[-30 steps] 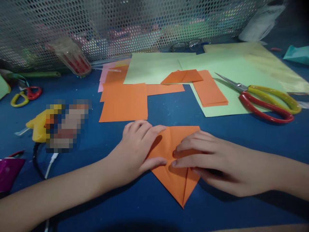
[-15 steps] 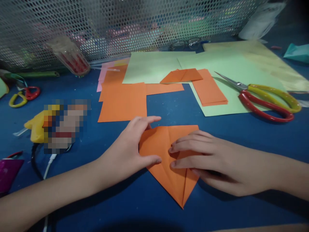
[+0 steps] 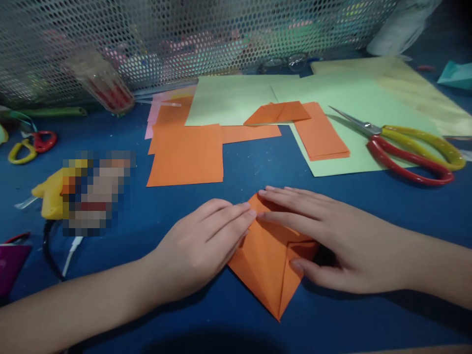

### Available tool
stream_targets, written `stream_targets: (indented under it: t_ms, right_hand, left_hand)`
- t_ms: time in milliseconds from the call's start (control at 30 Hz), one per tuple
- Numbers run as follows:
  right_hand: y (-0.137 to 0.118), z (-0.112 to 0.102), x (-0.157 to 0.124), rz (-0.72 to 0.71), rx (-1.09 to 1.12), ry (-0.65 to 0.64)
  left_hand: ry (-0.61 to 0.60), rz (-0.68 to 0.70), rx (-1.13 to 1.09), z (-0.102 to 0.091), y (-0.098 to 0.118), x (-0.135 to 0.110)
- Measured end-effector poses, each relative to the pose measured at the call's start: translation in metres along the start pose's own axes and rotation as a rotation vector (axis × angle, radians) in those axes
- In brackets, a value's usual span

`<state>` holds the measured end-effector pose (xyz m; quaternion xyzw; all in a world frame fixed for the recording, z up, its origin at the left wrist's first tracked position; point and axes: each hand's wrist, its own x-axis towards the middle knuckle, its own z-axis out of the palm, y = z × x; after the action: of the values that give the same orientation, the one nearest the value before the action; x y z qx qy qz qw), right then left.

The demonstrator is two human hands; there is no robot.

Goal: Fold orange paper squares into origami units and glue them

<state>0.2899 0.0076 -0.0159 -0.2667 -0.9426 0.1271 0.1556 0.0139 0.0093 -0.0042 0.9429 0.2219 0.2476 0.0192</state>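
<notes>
A partly folded sheet of orange paper (image 3: 267, 250) lies on the blue table, its point towards me and crease lines running up from it. My left hand (image 3: 206, 246) presses on its upper left side with the fingers held together; the thumb is hidden. Across the paper's upper right side rests my right hand (image 3: 324, 236), fingers stretched out and thumb spread below a folded flap. Both hands' fingertips almost meet near the top of the paper, and they cover its upper edges.
Scissors (image 3: 372, 130) with red and yellow handles lie on light green paper (image 3: 236, 98) at the right. Beyond my hands are orange sheets (image 3: 188, 157), a folded orange piece (image 3: 278, 113) and an orange strip stack (image 3: 322, 132). A jar (image 3: 106, 86) stands before a mesh panel (image 3: 206, 39).
My left hand has closed its spread fingers and moved onto the paper's upper left. That side is now folded inward. My right hand has shifted up slightly and flattened, with its thumb apart.
</notes>
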Motion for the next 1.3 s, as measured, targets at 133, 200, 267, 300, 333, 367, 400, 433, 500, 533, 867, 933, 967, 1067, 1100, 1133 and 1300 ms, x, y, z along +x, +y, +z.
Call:
stream_targets:
  t_ms: [133, 200, 267, 300, 333, 367, 400, 433, 500, 533, 867, 933, 967, 1067, 1100, 1133, 1300]
  right_hand:
    - [0.000, 0.001, 0.000, 0.010, 0.005, -0.035]
    - [0.000, 0.001, 0.000, 0.013, 0.008, -0.029]
    - [-0.001, 0.001, 0.000, 0.026, 0.015, -0.019]
    - [-0.001, 0.001, 0.000, 0.036, 0.022, -0.016]
    - [-0.001, 0.002, -0.001, 0.043, 0.029, -0.012]
    - [-0.001, 0.002, -0.001, 0.048, 0.032, -0.010]
    - [-0.001, 0.002, -0.001, 0.050, 0.032, -0.007]
    - [-0.001, 0.002, -0.001, 0.051, 0.030, -0.005]
    - [-0.001, 0.003, -0.001, 0.049, 0.021, -0.008]
    - [-0.001, 0.003, 0.000, 0.047, 0.013, -0.013]
    - [0.001, 0.002, 0.000, 0.050, 0.041, -0.014]
    - [0.002, 0.002, -0.001, 0.050, 0.063, -0.013]
    - [0.002, 0.002, -0.001, 0.049, 0.069, -0.015]
    - [0.003, 0.003, -0.002, 0.052, 0.068, -0.021]
    - [0.003, 0.003, -0.002, 0.054, 0.064, -0.021]
    - [0.002, 0.003, -0.002, 0.056, 0.057, -0.020]
    - [0.004, 0.003, -0.001, 0.043, 0.020, -0.039]
  left_hand:
    - [-0.026, 0.012, 0.056, 0.001, -0.002, -0.001]
    - [-0.034, 0.016, 0.056, 0.002, -0.002, -0.002]
    - [-0.056, 0.031, 0.054, 0.003, -0.002, -0.003]
    - [-0.066, 0.036, 0.051, 0.003, -0.003, -0.003]
    - [-0.074, 0.037, 0.045, 0.004, -0.003, -0.004]
    - [-0.083, 0.033, 0.034, 0.004, -0.003, -0.004]
    - [-0.086, 0.027, 0.017, 0.005, -0.004, -0.004]
    - [-0.080, 0.017, -0.004, 0.006, -0.004, -0.005]
    - [-0.073, -0.022, -0.051, 0.008, -0.004, -0.005]
    - [-0.067, -0.052, -0.078, 0.009, -0.004, -0.006]
    - [-0.110, -0.135, -0.194, 0.006, 0.011, -0.002]
    - [-0.151, -0.110, -0.144, 0.004, 0.015, -0.001]
    - [-0.158, -0.096, -0.121, 0.005, 0.016, -0.001]
    - [-0.144, -0.057, -0.053, 0.008, 0.014, -0.003]
    - [-0.146, -0.041, -0.035, 0.009, 0.013, -0.005]
    - [-0.153, -0.023, -0.018, 0.010, 0.012, -0.006]
    - [-0.176, -0.061, -0.010, 0.008, 0.011, -0.003]
